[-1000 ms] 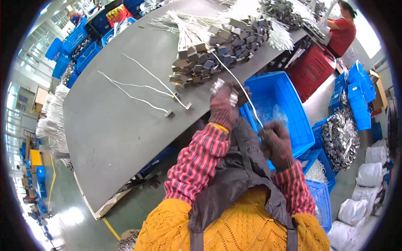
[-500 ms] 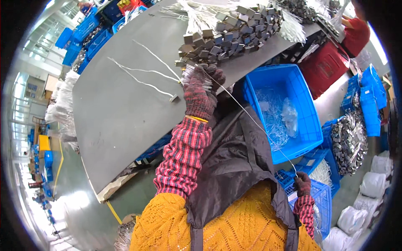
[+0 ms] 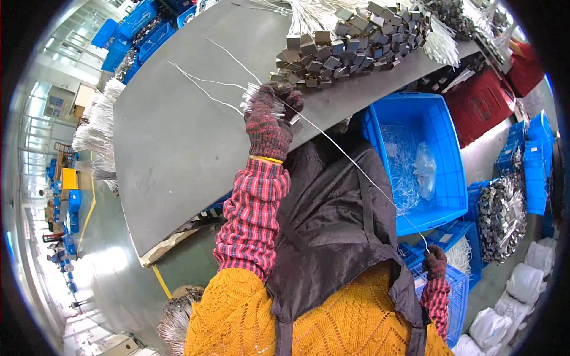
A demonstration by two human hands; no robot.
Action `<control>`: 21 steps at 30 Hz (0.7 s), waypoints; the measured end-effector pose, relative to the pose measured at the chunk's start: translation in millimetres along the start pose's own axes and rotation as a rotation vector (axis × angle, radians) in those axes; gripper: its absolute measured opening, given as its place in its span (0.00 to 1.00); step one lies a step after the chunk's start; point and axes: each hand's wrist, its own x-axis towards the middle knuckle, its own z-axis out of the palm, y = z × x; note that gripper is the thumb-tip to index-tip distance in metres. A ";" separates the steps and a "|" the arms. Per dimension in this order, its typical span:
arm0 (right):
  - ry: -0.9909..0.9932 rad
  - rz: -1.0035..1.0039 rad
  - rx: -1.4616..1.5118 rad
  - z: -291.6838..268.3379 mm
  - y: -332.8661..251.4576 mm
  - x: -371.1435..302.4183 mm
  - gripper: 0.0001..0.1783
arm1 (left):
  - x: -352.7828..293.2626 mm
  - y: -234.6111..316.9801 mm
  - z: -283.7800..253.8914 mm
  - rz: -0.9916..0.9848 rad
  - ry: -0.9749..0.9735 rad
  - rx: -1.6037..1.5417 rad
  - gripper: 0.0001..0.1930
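My left hand, in a dark red knitted glove, is closed round a bunch of short white wire ends over the table's near edge. From it one long white wire runs taut down to the right. My gloved right hand is low at the right, closed on the far end of that wire. Several loose white wires fan out over the grey tabletop beyond my left hand. Whatever lies beneath that hand is hidden. Beside it, a pile of small grey metal-cased blocks lies with white wires behind.
A blue crate with wire scraps and a clear plastic bag stands right of the table. Beyond it are a dark red bin and a person's red sleeve. More blue crates and white sacks stand at the far right.
My left hand has shifted left over the tabletop and now covers the small block at a loose wire's end. The right hand still holds the stretched wire. The whole view has shifted slightly.
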 end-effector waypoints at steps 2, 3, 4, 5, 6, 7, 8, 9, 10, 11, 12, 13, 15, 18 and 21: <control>0.002 -0.010 -0.131 14.5 -14.7 1.3 0.10 | -5.0 -7.1 -2.5 -0.127 -0.042 0.025 0.12; -0.031 -0.117 -0.149 16.4 -11.1 12.5 0.09 | -15.0 -13.7 3.8 -0.112 -0.136 0.062 0.11; -0.049 -0.179 -0.165 35.3 -21.3 20.0 0.10 | -26.9 -24.9 5.6 -0.125 -0.141 0.062 0.11; -0.058 -0.238 -0.181 66.2 -43.1 22.9 0.10 | -39.5 -39.7 9.1 -0.132 -0.178 0.048 0.09; -0.058 -0.308 -0.186 106.7 -72.4 24.1 0.12 | -48.6 -46.0 10.6 -0.128 -0.211 0.042 0.07; -0.187 -0.290 -0.106 143.7 -111.8 22.2 0.14 | -51.8 -53.4 9.7 -0.150 -0.216 0.040 0.07; -0.168 -0.365 -0.080 193.8 -164.6 2.6 0.17 | -53.9 -61.1 3.8 -0.098 -0.226 0.140 0.07; -0.255 -0.534 -0.246 224.6 -199.1 1.4 0.23 | -56.4 -72.3 -2.0 -0.054 -0.244 0.233 0.07; -0.318 -0.545 0.075 257.4 -221.9 -7.2 0.29 | -59.9 -85.5 -4.1 -0.016 -0.270 0.321 0.08; -0.459 -0.488 0.227 285.6 -246.4 -14.3 0.33 | -58.1 -82.8 -19.9 0.463 -0.297 1.137 0.09; -0.487 -0.564 0.196 306.2 -268.3 -23.9 0.34 | -57.3 -74.7 -16.6 0.448 -0.303 1.136 0.09; -0.515 -0.644 0.166 319.9 -285.7 -30.5 0.35 | -56.5 -61.6 -2.5 0.242 -0.249 0.750 0.09; -0.548 -0.626 0.162 344.2 -302.5 -35.9 0.35 | -51.2 -44.3 -4.2 0.127 -0.266 0.452 0.09; -0.586 -0.596 0.134 360.7 -310.7 -43.5 0.38 | -42.9 -33.8 -16.2 0.031 -0.238 0.342 0.12; -0.593 -0.724 0.018 375.9 -313.0 -47.2 0.38 | -34.2 -31.7 -43.7 0.354 -0.270 0.865 0.09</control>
